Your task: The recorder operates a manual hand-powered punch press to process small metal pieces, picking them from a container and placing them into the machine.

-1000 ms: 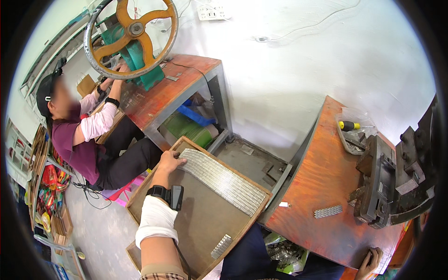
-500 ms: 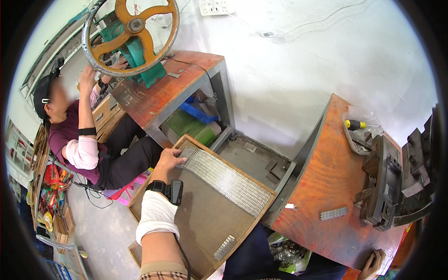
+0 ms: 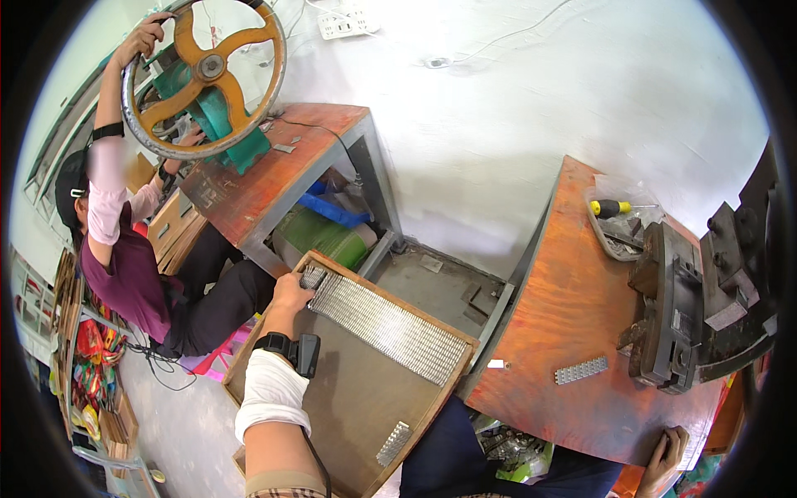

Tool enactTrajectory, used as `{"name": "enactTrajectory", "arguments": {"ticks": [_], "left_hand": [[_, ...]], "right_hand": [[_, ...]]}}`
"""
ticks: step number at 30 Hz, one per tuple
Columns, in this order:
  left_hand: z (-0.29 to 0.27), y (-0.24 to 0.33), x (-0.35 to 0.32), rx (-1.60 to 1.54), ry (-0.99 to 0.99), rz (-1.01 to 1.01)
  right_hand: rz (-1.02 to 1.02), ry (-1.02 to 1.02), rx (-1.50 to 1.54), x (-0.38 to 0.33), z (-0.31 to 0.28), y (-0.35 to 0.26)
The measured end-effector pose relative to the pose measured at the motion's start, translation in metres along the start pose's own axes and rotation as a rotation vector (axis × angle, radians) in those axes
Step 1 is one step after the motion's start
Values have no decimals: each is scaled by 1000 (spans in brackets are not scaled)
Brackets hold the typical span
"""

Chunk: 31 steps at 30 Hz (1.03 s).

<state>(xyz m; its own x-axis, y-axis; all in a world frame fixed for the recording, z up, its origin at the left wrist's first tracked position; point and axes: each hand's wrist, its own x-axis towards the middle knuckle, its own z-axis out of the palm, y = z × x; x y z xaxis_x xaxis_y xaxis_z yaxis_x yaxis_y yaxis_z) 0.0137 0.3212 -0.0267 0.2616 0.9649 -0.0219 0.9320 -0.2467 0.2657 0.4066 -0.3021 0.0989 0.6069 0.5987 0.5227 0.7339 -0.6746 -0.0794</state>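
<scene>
My left hand (image 3: 290,295) rests with curled fingers on the near end of the row of metal strips (image 3: 386,325), whether gripping I cannot tell. The row's long axis runs away rightward from it across the flat wooden tray (image 3: 332,398). My right hand (image 3: 668,444), far off, clasps the orange table (image 3: 564,332) edge.

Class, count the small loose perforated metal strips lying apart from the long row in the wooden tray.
2: one small perforated metal strip on the tray's near end, one on the orange table by the press. Others may be hidden.
</scene>
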Motion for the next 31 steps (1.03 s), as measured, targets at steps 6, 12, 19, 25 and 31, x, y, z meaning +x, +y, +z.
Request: {"name": "enactTrajectory", "arguments": {"ticks": [6, 12, 19, 25, 31], "left_hand": [[0, -7, -2, -37, 149, -78], [-74, 125, -80, -747, -125, 230], [-75, 341, -225, -608, -542, 877], [-36, 369, -269, -203, -129, 1031], [-18, 363, -268, -151, -93, 969]], "right_hand": [[91, 36, 135, -23, 22, 34], [70, 105, 201, -8, 19, 16], [46, 155, 218, -8, 13, 19], [39, 151, 235, -10, 13, 21], [34, 171, 240, -11, 8, 26]]}}
